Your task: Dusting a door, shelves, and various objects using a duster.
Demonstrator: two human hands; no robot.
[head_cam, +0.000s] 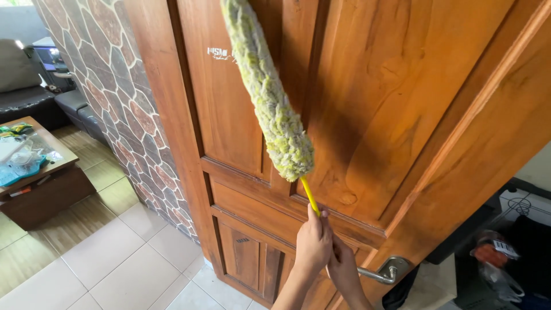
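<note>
Against the wooden door [367, 115] we hold a duster [267, 97] with a fluffy yellow-green head, which rises up and to the left from our hands. Our left hand [314, 244] is closed around the thin yellow handle [310, 196], just below the head. Our right hand [344, 270] sits right beside it, lower and nearer; whether it grips the handle we cannot tell. A metal door lever [385, 273] lies just right.

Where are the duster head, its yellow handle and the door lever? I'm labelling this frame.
duster head [267, 95], head view, middle of the fluffy green part.
yellow handle [309, 194], head view, bare stick above the hands.
door lever [385, 274], head view, metal bar.
</note>
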